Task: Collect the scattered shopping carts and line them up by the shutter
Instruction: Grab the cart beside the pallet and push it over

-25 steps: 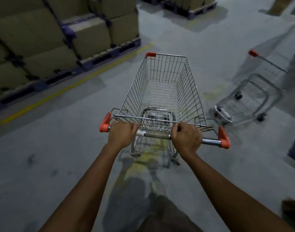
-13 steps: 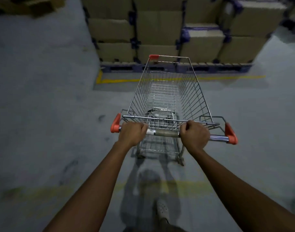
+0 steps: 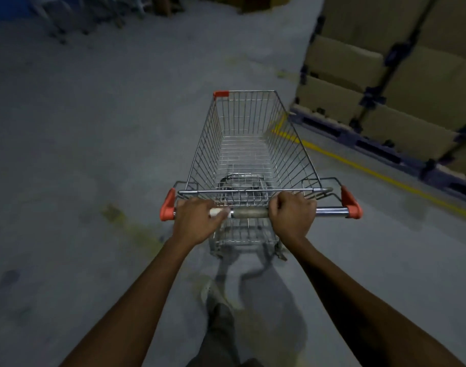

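A wire shopping cart with orange corner caps stands in front of me on the grey warehouse floor, its basket empty. My left hand grips the left part of its handle bar, and my right hand grips the bar right of centre. The cart's wheels are mostly hidden under the basket. No shutter is in view.
Stacked cardboard boxes on dark pallets stand at the right, bordered by a yellow floor line. At the far top left are dim metal frames, possibly more carts, too blurred to tell. Open concrete floor lies ahead and to the left.
The cart and I have swung left: the stacked boxes went from the left, to straight ahead, to the right. The tipped cart seen at the right a second ago is out of view.
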A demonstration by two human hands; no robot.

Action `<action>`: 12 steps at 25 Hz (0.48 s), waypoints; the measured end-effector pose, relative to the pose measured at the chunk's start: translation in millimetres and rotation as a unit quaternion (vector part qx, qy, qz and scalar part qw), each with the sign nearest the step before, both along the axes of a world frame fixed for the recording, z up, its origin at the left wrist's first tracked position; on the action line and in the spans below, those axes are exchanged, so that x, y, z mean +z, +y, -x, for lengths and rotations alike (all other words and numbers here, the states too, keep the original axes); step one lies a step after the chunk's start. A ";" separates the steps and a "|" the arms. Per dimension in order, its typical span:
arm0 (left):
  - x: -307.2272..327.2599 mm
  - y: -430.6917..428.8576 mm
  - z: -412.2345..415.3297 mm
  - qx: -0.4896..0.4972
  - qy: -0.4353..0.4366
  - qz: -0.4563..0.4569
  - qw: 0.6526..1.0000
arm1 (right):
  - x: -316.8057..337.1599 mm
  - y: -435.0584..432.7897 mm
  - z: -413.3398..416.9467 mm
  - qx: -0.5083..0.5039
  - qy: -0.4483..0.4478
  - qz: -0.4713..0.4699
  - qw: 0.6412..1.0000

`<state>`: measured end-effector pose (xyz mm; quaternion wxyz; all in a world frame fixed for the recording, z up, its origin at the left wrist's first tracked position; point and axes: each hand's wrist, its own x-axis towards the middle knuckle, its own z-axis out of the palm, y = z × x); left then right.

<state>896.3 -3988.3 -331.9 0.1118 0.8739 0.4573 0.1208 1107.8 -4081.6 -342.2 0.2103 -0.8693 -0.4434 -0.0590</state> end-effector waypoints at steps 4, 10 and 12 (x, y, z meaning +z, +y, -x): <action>-10.2 95.3 60.7 0.035 -0.028 -0.040 0.998 | -5.3 120.4 29.7 0.140 -0.021 -0.020 0.990; -23.9 262.0 124.8 0.135 -0.015 -0.061 0.989 | -8.0 322.8 73.1 0.250 0.004 -0.014 0.968; -23.3 300.0 136.2 0.207 0.068 -0.078 0.973 | -12.2 380.9 84.3 0.287 -0.020 0.019 0.958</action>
